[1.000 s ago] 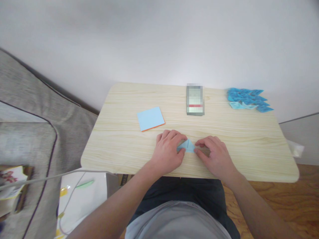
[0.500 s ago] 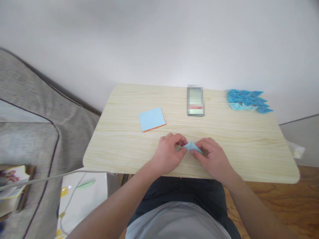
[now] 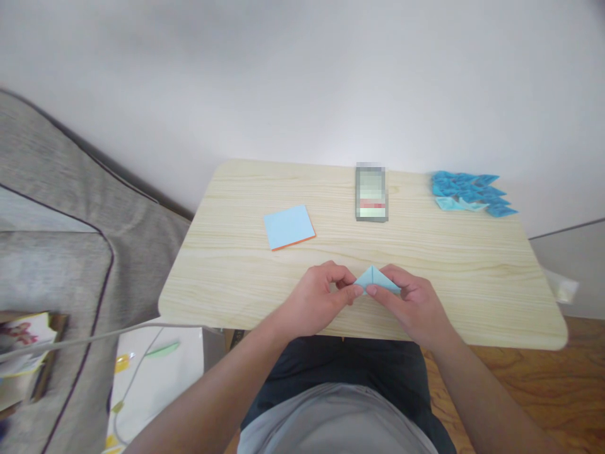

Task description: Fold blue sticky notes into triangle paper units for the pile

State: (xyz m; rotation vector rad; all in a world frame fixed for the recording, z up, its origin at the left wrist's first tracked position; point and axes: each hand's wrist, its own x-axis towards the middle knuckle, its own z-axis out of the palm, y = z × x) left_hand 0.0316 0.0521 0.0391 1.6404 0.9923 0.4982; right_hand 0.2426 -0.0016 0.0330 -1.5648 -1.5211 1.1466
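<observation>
A light blue piece of folded paper (image 3: 372,277), triangular with a crease down its middle, is held near the front of the table. My left hand (image 3: 321,296) pinches its left corner between thumb and fingers. On the other side, my right hand (image 3: 409,299) grips the right part, its thumb pressed on the lower middle and its fingers behind. Fingertips hide both lower corners. Farther back on the left lies a stack of light blue paper sheets (image 3: 289,227) with an orange edge.
The pale wooden table (image 3: 227,265) stands against a white wall. A pixelated phone-like device (image 3: 371,194) lies at the back. Several blue folded paper pieces (image 3: 466,189) are grouped at the far right. A grey sofa (image 3: 137,252) and a white box (image 3: 161,372) are on the left.
The folded paper has shifted slightly right and more of its triangle shows. My left hand has moved right along with it; my right hand has shifted slightly right.
</observation>
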